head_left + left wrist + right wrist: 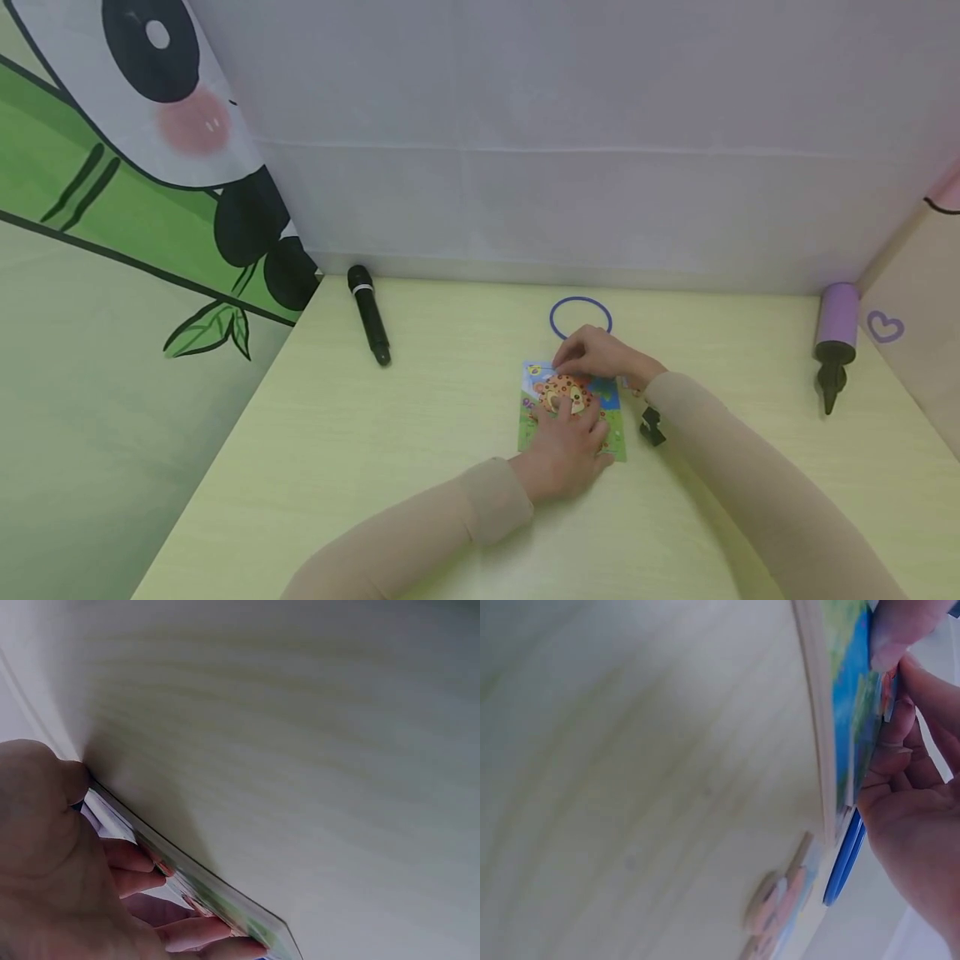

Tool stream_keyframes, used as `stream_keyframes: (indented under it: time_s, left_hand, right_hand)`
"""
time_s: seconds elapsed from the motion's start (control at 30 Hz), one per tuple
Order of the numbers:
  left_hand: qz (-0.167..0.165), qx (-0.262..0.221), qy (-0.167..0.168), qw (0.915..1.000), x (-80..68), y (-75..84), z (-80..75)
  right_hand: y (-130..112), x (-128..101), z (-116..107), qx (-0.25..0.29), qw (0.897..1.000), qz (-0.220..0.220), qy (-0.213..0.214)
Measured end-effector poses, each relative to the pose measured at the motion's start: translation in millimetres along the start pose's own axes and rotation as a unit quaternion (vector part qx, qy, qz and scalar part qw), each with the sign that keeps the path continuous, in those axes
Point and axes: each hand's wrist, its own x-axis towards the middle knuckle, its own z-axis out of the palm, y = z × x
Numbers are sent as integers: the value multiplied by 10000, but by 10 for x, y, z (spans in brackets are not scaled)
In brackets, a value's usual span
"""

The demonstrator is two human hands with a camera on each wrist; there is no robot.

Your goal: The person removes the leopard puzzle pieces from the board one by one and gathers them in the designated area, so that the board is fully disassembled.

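Observation:
A jigsaw puzzle (pixel 530 433) with a spotted cartoon animal lies flat on the table. Across its lower part rests my left hand (pixel 564 454), fingers spread over the picture; the left wrist view has this hand (pixel 67 885) along the puzzle's edge. At the top edge, my right hand (pixel 596 352) pinches a small puzzle piece (pixel 889 696), which shows reddish between thumb and fingers in the right wrist view. Another loose piece (pixel 780 900) lies on the table beside the board, mostly covered by the right wrist in the head view.
A small black knobbed piece (pixel 652 427) lies right of the puzzle. Behind it is a blue ring (pixel 552 321). A black microphone (pixel 370 317) lies at the back left, and a purple hand pump (pixel 836 325) with a black nozzle at the right. A white cloth wall (pixel 480 208) bounds the table's back.

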Motion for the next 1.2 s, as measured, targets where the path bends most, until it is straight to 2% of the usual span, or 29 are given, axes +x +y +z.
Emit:
stream_keyframes:
  time_s: [0.57, 0.83, 1.0, 1.2]
  left_hand:
    - [122, 374, 82, 9992, -14, 3, 8]
    - [95, 272, 60, 9996, -11, 8, 25]
    - [60, 231, 47, 9997, -15, 12, 23]
    - [56, 239, 7, 9997, -21, 6, 16]
  right_hand:
    - [72, 23, -50, 332, 9992, -115, -201]
    - [118, 31, -60, 519, 9980, -269, -256]
    - [118, 20, -70, 655, 9973, -214, -259]
    - [73, 19, -98, 345, 9986, -244, -312]
